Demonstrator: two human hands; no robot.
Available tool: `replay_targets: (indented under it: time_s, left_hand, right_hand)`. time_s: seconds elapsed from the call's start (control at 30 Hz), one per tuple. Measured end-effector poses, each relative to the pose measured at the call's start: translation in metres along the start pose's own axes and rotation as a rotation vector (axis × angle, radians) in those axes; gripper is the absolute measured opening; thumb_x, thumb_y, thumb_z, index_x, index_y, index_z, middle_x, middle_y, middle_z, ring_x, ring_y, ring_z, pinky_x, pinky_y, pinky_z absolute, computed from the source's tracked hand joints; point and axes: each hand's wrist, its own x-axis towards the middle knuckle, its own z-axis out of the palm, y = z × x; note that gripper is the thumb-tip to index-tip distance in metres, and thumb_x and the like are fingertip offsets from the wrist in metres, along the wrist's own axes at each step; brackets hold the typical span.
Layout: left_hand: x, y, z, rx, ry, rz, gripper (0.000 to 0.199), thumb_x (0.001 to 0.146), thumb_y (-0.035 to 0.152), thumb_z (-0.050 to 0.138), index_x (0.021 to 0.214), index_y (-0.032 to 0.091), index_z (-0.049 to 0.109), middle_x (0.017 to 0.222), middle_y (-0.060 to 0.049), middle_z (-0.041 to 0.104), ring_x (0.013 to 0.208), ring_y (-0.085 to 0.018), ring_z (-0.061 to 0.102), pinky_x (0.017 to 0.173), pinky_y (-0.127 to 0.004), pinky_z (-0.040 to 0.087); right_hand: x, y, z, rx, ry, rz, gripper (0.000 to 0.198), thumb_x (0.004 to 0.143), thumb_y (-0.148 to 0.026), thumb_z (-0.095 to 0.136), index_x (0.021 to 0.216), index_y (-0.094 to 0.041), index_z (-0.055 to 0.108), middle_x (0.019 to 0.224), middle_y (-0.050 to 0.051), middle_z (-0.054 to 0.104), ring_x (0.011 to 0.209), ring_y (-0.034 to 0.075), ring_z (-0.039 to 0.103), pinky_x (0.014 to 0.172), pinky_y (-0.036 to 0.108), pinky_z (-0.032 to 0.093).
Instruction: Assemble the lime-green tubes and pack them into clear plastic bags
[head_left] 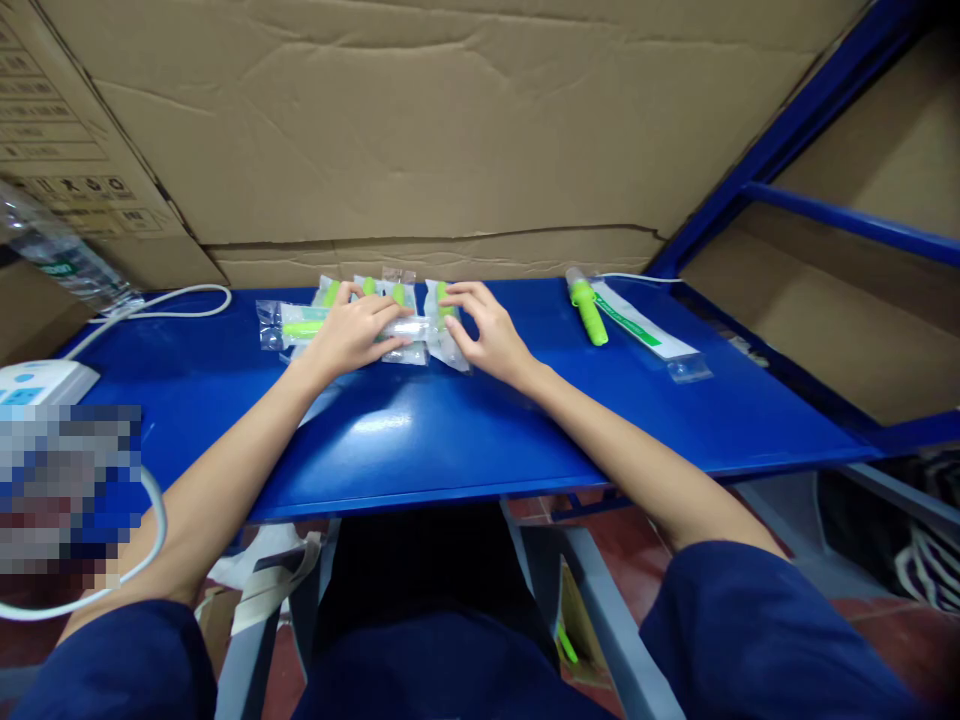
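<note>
My left hand (360, 332) lies across a clear bag holding a bright green handled tool (302, 328) with a transparent tube-like end. Its thumb and fingers curl around the bag's middle; the palm hides part of it. Just to the right, my right hand (491, 335) has thumb and fingers apart, beside an upright bagged green piece (442, 318). The fingertips are at that bag's edge; whether they press on it I cannot tell. Several more bagged green pieces (399, 294) lie side by side beneath and behind the left hand.
On the blue table (450, 430), an unbagged green-handled tool with a clear end (589, 310) lies to the right, by a white and green packet (645, 325). A power strip (45, 385), white cable (180, 300) and plastic bottle (64, 255) are left. Cardboard (450, 130) walls the back.
</note>
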Motion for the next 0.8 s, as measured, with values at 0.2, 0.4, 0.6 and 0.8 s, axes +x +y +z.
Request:
replay_targets:
  time_s: [0.2, 0.4, 0.6, 0.8]
  left_hand:
    - [0.002, 0.006, -0.003, -0.011, -0.010, -0.026, 0.062, 0.102, 0.048, 0.061, 0.156, 0.022, 0.046, 0.136, -0.015, 0.072, 0.120, -0.033, 0.070, 0.110, -0.051, 0.037]
    - [0.001, 0.005, -0.002, -0.021, 0.029, -0.018, 0.065, 0.103, 0.054, 0.055, 0.157, 0.020, 0.042, 0.138, -0.017, 0.071, 0.123, -0.034, 0.069, 0.113, -0.050, 0.035]
    - [0.003, 0.011, 0.001, -0.029, 0.034, 0.005, 0.044, 0.105, 0.049, 0.053, 0.137, 0.018, 0.058, 0.131, -0.015, 0.073, 0.115, -0.030, 0.072, 0.106, -0.044, 0.040]
    - [0.003, 0.014, 0.002, -0.046, 0.023, 0.092, 0.036, 0.106, 0.046, 0.053, 0.129, 0.021, 0.067, 0.133, -0.014, 0.072, 0.118, -0.030, 0.069, 0.103, -0.046, 0.040]
  right_hand:
    - [0.002, 0.023, -0.003, 0.054, -0.103, 0.160, 0.041, 0.094, -0.057, 0.064, 0.112, -0.020, 0.071, 0.123, 0.017, 0.070, 0.117, 0.032, 0.064, 0.100, 0.051, 0.054]
    - [0.004, 0.011, -0.003, 0.329, -0.159, 0.277, 0.060, 0.094, -0.077, 0.053, 0.087, -0.021, 0.074, 0.105, 0.011, 0.076, 0.103, 0.027, 0.068, 0.093, 0.044, 0.054]
    - [0.005, 0.002, -0.006, 0.530, -0.205, 0.384, 0.051, 0.082, -0.072, 0.072, 0.079, -0.021, 0.066, 0.080, 0.005, 0.070, 0.072, 0.021, 0.063, 0.071, 0.037, 0.053]
    - [0.005, 0.001, -0.006, 0.588, -0.155, 0.447, 0.034, 0.082, -0.050, 0.075, 0.070, -0.021, 0.063, 0.075, 0.004, 0.068, 0.071, 0.018, 0.060, 0.070, 0.034, 0.051]
